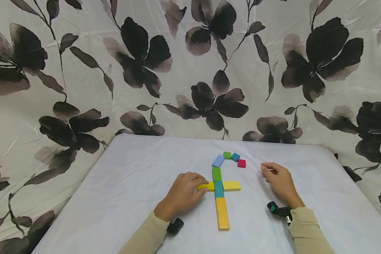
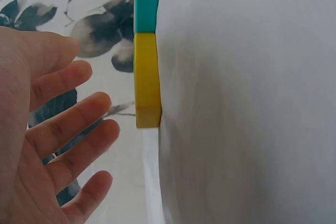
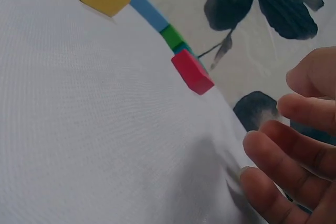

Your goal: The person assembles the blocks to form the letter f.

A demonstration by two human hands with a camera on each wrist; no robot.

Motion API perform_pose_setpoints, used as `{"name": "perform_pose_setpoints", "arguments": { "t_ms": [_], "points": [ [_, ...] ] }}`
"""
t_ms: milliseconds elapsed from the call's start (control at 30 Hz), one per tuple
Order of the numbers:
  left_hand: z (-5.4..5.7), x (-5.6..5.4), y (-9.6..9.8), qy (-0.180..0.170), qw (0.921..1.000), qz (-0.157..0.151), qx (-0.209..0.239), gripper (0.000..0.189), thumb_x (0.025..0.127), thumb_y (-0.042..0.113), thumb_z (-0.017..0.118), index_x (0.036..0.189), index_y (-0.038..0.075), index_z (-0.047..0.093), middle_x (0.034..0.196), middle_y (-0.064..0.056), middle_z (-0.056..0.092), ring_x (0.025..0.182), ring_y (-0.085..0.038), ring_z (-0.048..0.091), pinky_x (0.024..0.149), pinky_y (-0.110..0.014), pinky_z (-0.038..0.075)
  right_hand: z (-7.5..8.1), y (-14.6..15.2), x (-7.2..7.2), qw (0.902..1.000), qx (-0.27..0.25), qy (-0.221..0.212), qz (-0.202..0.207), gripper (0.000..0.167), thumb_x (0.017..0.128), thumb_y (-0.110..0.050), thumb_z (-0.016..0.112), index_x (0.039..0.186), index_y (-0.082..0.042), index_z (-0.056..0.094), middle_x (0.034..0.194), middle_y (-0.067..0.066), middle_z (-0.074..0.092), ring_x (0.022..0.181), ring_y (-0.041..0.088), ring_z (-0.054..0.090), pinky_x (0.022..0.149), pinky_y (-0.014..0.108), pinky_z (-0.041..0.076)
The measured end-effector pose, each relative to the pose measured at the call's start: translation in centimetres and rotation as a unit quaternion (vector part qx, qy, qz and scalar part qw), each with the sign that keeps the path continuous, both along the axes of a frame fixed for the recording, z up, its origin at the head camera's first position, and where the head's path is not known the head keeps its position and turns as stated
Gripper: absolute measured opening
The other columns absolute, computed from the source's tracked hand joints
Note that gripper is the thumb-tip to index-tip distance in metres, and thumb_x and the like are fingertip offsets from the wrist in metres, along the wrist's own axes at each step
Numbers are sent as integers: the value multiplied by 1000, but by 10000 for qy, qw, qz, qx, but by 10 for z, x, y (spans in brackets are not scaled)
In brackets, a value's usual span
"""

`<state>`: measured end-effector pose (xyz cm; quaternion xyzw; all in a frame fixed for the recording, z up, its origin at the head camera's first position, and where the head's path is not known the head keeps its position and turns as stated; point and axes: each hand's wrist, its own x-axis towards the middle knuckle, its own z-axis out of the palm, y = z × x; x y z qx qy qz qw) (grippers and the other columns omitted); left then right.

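On the white cloth, flat blocks form a cane-like figure with a crossbar. A long yellow block [image 1: 222,213] is the lower stem, below a teal block [image 1: 219,189] and a green block [image 1: 216,174]. Yellow blocks lie left [image 1: 210,186] and right [image 1: 231,186] of the teal one. A light blue block [image 1: 218,161], small green block [image 1: 227,155], small blue block [image 1: 235,157] and red block [image 1: 241,163] curve over the top. My left hand [image 1: 185,188] is beside the left yellow block, fingers spread, holding nothing. Loosely bent and holding nothing, my right hand [image 1: 280,181] hovers right of the red block.
The white cloth [image 1: 120,197] covers the table, whose back edge meets a hanging floral sheet [image 1: 177,70]. Dark wrist-worn devices show under the left wrist [image 1: 175,226] and right wrist [image 1: 278,210].
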<state>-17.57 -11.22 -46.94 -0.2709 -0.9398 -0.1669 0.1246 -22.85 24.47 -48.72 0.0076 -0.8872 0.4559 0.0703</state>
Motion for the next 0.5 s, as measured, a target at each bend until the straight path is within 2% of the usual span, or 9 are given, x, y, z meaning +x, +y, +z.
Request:
{"name": "perform_pose_setpoints", "arguments": {
  "t_ms": [200,500],
  "points": [
    [5,-5,-8,176,9998,27,58,21,94,30,70,112,22,77,113,6,69,107,-15,62,93,-39,48,11,4,3,9999,16,-73,-145,49,102,-45,55,128,-5,65,105,13,71,78,22,65,64,26,50],
    [-7,-8,-41,221,9985,302,395,19,93,28,71,110,21,77,112,6,69,107,-16,61,90,-39,50,9,14,11,9992,313,3,-243,47,102,-44,55,128,-7,66,102,12,72,76,21,64,64,27,47]
  ]
}}
